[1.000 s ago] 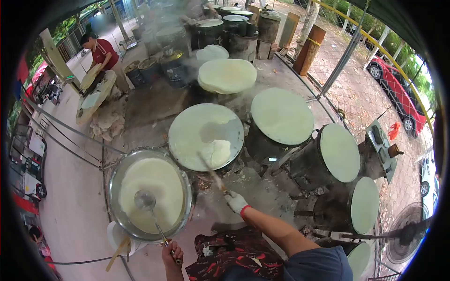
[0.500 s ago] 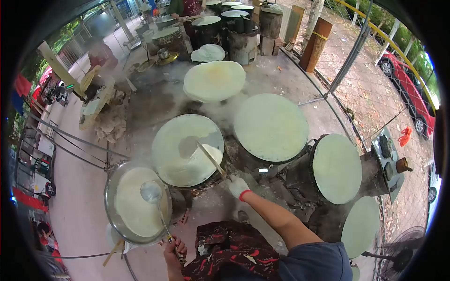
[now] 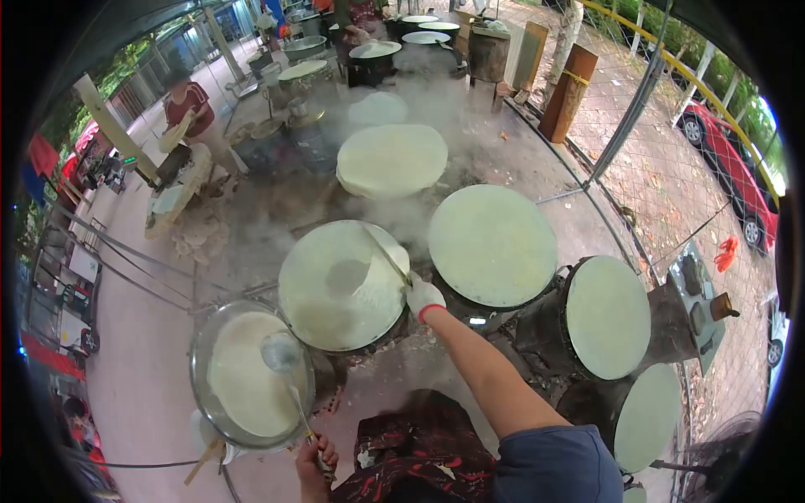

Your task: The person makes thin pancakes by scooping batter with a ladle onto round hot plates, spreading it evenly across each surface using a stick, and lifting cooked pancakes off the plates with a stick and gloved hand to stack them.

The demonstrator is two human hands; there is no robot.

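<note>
Right hand (image 3: 423,298), in a white glove, is closed around the handle of one flat spreader (image 3: 387,256), whose blade lies across the nearest round griddle (image 3: 340,285). This griddle carries a thin batter layer with one bare patch. Left hand (image 3: 314,457) grips the handle of one ladle (image 3: 281,352); the ladle cup sits over one metal basin of batter (image 3: 243,377). Three more coated griddles (image 3: 493,245) run to the right. One person in a red shirt (image 3: 189,105) stands far left.

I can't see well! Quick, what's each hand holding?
Left hand: closed on the ladle handle.
Right hand: gloved, closed on a spreading stick.
</note>
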